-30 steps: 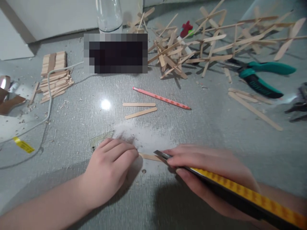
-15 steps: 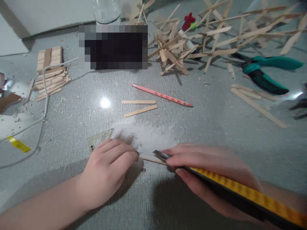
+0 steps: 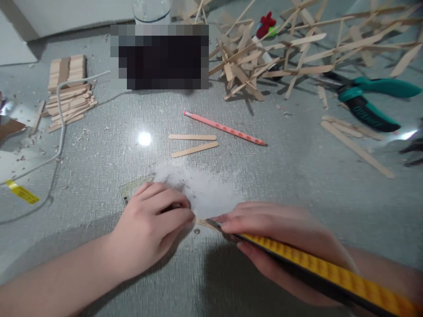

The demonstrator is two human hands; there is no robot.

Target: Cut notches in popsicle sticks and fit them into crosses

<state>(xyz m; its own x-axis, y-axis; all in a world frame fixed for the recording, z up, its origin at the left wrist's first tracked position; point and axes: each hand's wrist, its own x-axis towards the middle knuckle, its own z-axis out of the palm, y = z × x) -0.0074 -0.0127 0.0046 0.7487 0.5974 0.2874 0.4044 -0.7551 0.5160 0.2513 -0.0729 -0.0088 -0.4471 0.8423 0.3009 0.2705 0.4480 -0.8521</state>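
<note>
My left hand (image 3: 155, 229) is closed, its fingertips pinching one end of a thin wooden craft stick (image 3: 205, 223) low over the table. Wrapped in my right hand (image 3: 280, 237) is a utility knife (image 3: 317, 264) with a yellow ribbed grip and a black side. Its blade lies against the stick, just right of my left fingertips. My right fingers hide the stick's far end. A whitish worn patch (image 3: 214, 189) of the tabletop, with dark specks, spreads behind both hands. Under the left hand a clear ruler-like strip (image 3: 135, 185) sticks out.
Two craft sticks (image 3: 194, 149) and a pink pencil (image 3: 228, 128) lie ahead. Bundled sticks (image 3: 71, 99) and a white cable (image 3: 61, 114) are at left. A stick structure (image 3: 244, 66) stands at back right, near green-handled pliers (image 3: 363, 99). A pixelated dark block is at the back.
The knife and my right hand have shifted left and slightly down, bringing the blade onto the stick. My left hand keeps its pinch. The whole view has moved a little.
</note>
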